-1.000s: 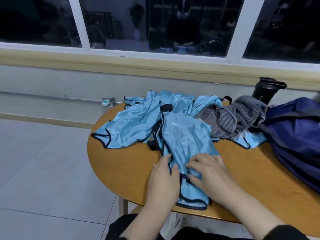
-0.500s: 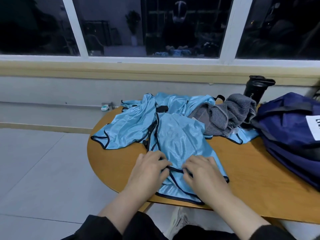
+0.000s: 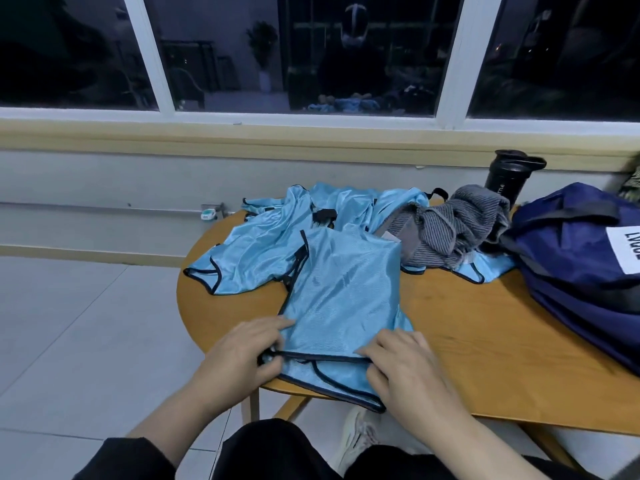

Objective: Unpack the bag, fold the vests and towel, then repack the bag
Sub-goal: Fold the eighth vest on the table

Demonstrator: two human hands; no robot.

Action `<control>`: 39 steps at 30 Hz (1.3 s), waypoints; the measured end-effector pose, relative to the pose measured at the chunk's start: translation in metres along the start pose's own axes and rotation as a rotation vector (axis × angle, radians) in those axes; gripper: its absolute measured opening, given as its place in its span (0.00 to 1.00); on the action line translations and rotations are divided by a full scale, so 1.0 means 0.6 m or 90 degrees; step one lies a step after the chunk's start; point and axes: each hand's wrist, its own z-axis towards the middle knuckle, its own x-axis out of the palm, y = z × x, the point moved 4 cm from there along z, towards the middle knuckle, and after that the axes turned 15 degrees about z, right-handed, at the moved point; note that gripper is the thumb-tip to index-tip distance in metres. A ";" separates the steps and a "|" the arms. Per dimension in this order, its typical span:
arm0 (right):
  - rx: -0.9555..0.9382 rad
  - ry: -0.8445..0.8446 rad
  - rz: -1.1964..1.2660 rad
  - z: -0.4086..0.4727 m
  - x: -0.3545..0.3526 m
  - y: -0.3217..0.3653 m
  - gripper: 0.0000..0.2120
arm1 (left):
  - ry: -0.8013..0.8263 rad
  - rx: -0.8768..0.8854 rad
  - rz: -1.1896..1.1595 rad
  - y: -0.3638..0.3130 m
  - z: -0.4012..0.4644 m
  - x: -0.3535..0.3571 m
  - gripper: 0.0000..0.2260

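Note:
A light blue mesh vest [image 3: 343,296] with black trim lies flat on the wooden table [image 3: 485,341], its near end hanging over the front edge. My left hand [image 3: 242,355] pinches the vest's black-trimmed edge at its left end. My right hand [image 3: 405,365] holds the same edge at its right end, so the trim runs taut between the two hands. More blue vests [image 3: 263,247] lie crumpled behind it. A grey striped towel [image 3: 446,226] sits bunched at the back. The navy bag [image 3: 581,265] lies on the table's right side.
A black bottle [image 3: 505,178] stands behind the towel near the wall. A low wall and window sill run behind the table. Tiled floor [image 3: 86,323] lies to the left. My knees and a white shoe [image 3: 356,441] are below the table's front edge.
Both hands have moved apart along the vest's near edge and now hold its trim stretched between them. The vest lies flatter and more squared than before.

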 end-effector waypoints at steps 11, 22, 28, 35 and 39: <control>0.044 0.036 0.045 -0.009 0.005 -0.024 0.13 | 0.104 -0.122 -0.167 -0.063 0.022 0.000 0.07; 0.144 0.046 0.086 -0.024 -0.062 -0.151 0.14 | 0.113 -0.303 -0.364 -0.169 0.119 0.065 0.18; 0.074 0.069 0.134 -0.024 -0.074 -0.133 0.09 | -0.169 -0.467 -0.310 -0.080 0.145 0.006 0.07; -0.015 0.071 0.071 -0.026 -0.074 -0.122 0.08 | -0.164 -0.404 -0.056 -0.015 0.280 -0.015 0.17; 0.074 0.065 0.089 -0.025 -0.072 -0.129 0.13 | -0.035 -0.167 0.085 -0.059 0.375 -0.004 0.15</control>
